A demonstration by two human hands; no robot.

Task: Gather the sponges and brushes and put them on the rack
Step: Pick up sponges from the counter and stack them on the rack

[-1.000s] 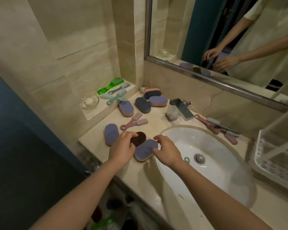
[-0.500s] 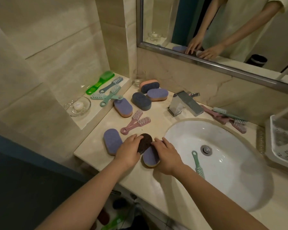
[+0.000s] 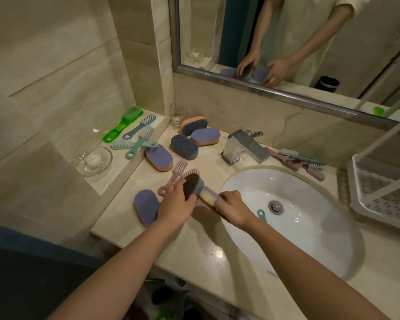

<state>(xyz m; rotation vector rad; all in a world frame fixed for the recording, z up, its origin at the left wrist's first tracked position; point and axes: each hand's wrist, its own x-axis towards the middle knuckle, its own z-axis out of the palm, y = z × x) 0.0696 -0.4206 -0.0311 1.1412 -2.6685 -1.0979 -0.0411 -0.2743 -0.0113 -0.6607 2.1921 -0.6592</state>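
My left hand [image 3: 177,205] grips a dark brown sponge [image 3: 191,184], tilted up on its edge above the counter. Beside it my right hand [image 3: 232,207] grips a purple-and-yellow sponge [image 3: 208,195], also raised on edge, and the two sponges touch. A purple sponge [image 3: 146,206] lies flat left of my left hand. Two pink brushes [image 3: 174,176] lie just behind the hands. More sponges [image 3: 185,146] sit further back. The white rack [image 3: 379,188] stands at the right edge.
Green and teal brushes [image 3: 136,135] lie on the tiled ledge by a glass soap dish [image 3: 92,161]. A chrome faucet [image 3: 245,147] stands behind the white sink [image 3: 310,227], which holds a teal brush [image 3: 261,214]. Pink and teal brushes [image 3: 303,161] lie behind the basin.
Both hands closed round the two sponges that lay flat and lifted them onto their edges. The view shifted so the rack came further into sight.
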